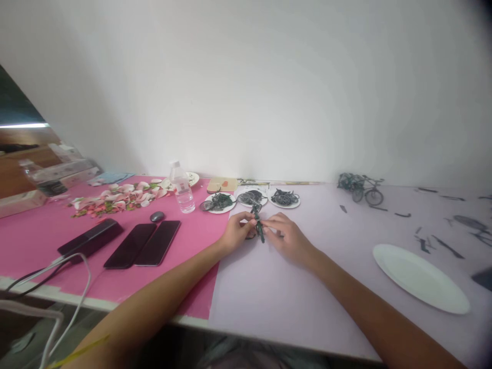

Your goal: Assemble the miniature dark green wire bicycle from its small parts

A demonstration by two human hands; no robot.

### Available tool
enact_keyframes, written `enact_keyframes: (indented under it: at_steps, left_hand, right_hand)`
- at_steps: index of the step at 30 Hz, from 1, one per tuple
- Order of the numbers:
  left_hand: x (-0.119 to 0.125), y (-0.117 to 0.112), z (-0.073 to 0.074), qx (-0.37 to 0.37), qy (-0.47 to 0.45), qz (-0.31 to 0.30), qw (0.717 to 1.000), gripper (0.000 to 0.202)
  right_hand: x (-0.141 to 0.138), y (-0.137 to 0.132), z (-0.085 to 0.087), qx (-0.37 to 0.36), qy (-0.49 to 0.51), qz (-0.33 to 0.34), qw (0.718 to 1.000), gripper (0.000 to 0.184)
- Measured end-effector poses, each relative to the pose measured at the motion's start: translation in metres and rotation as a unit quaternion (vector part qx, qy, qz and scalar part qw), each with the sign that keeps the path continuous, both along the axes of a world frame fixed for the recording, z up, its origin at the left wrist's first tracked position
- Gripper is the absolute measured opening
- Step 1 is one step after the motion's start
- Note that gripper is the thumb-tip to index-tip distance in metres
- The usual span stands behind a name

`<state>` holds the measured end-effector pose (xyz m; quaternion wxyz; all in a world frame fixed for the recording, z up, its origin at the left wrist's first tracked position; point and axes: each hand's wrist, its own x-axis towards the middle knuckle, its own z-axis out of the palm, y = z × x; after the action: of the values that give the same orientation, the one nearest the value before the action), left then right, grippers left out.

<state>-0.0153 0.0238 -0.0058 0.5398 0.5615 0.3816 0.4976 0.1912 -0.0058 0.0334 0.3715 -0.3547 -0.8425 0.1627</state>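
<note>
Over the middle of the table, my left hand (236, 233) and my right hand (289, 237) meet at a partly built, dark green model bicycle (261, 231). My left thumb and fingers pinch it from one side. On the other side, my right fingertips grip it too. A thin round wheel shape seems to show at its far end, though the details are too small to make out. Just beyond my hands are three small white plates holding dark parts: a left plate (232, 205), a middle plate (265, 201) and a right plate (295, 205).
A model bicycle (368, 190) stands by the wall at right. Loose dark parts (448, 246) lie near a white oval plate (421, 279). Leftward are a water bottle (182, 189), artificial petals (121, 199), two phones (130, 246), a mouse (157, 217) and a black power strip (91, 238) with cables.
</note>
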Motion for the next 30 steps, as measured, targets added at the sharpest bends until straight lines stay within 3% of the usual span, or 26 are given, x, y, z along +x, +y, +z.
enact_keyframes:
  at_steps: [8, 14, 17, 23, 30]
  left_hand:
    - [0.001, -0.002, 0.003, 0.042, 0.002, 0.005, 0.999, 0.058]
    - [0.0, -0.005, 0.009, -0.006, -0.043, 0.007, 0.999, 0.054]
    - [0.0, -0.009, 0.013, 0.008, -0.017, -0.018, 1.0, 0.049]
    - [0.0, -0.013, 0.015, 0.038, 0.035, -0.002, 0.999, 0.048]
    - [0.004, -0.012, 0.013, 0.01, 0.031, 0.024, 0.999, 0.044]
  right_hand:
    - [-0.001, 0.004, -0.004, 0.019, 0.005, -0.016, 1.0, 0.034]
    - [0.001, 0.005, -0.007, 0.026, 0.007, -0.026, 0.999, 0.035]
    - [0.001, 0.004, -0.005, 0.024, 0.002, -0.025, 0.999, 0.037]
    - [0.003, 0.004, -0.002, 0.033, -0.021, -0.013, 0.999, 0.04]
    - [0.004, 0.005, 0.001, 0.045, -0.013, -0.023, 0.999, 0.034]
